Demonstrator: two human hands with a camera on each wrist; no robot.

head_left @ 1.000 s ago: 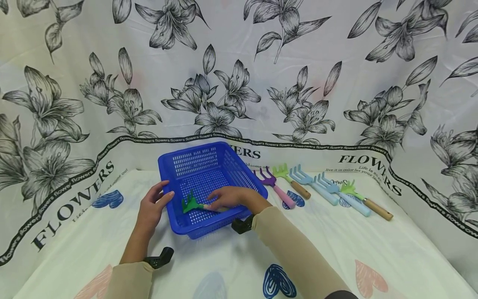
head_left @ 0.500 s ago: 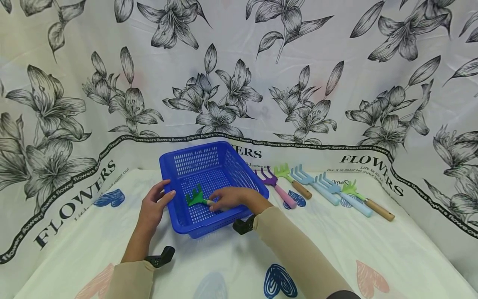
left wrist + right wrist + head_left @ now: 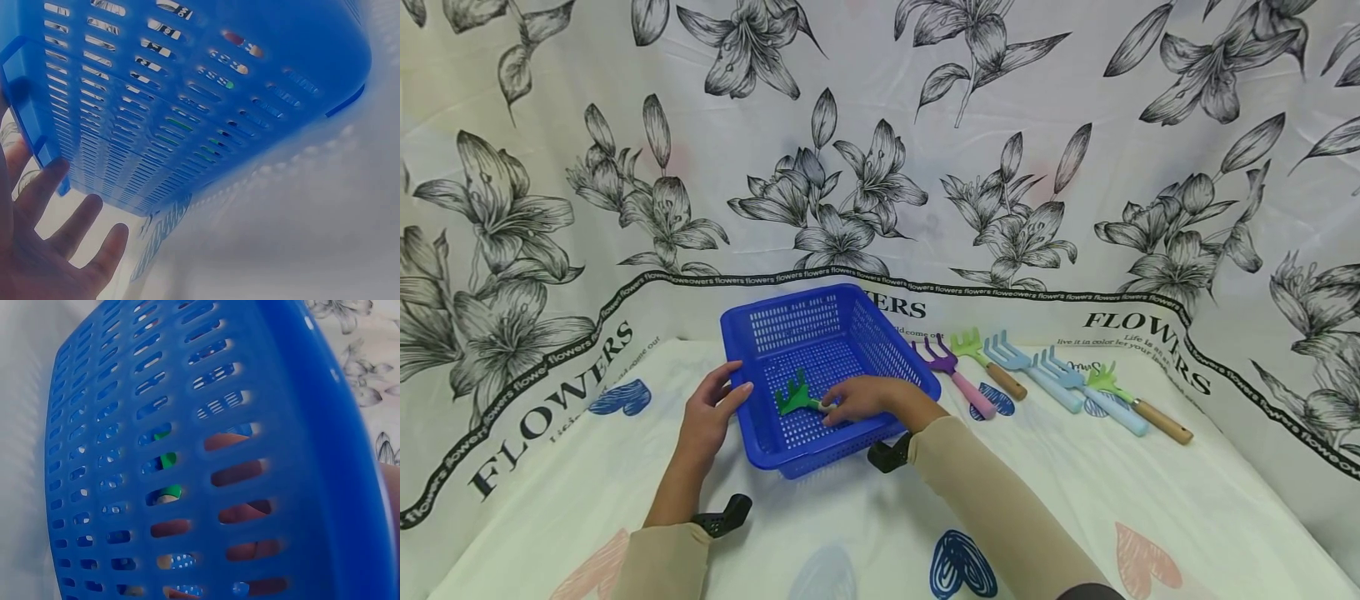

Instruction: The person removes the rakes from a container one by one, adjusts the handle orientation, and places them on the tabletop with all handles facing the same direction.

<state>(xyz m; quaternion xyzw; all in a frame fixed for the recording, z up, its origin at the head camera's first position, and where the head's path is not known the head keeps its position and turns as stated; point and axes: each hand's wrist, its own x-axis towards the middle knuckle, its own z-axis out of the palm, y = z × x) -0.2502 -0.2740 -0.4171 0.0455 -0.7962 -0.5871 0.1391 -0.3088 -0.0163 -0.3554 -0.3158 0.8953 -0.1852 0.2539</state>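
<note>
A blue perforated plastic basket (image 3: 767,458) stands on the cloth-covered table. My left hand (image 3: 703,412) holds its left rim, thumb over the edge; in the left wrist view the other fingers (image 3: 78,225) spread loosely beside the outer wall. Inside the basket, a small hand rake with a green head (image 3: 796,395) lies low over the perforated floor, its tines toward the left. My right hand (image 3: 868,397) reaches in over the front right rim and pinches the rake's pale handle, which is mostly hidden under the fingers. Through the slots in the right wrist view, parts of my right fingers (image 3: 237,474) show.
Right of the basket lie a purple rake with a pink handle (image 3: 958,379), a green rake with a wooden handle (image 3: 988,362), two light blue rakes (image 3: 1033,371) (image 3: 1093,390) and another green, wooden-handled one (image 3: 1138,404). A flower-printed curtain (image 3: 880,233) stands behind.
The green rake's head has moved slightly right and up in the head view and now lies flatter inside the basket. Both hands have stayed nearly in place.
</note>
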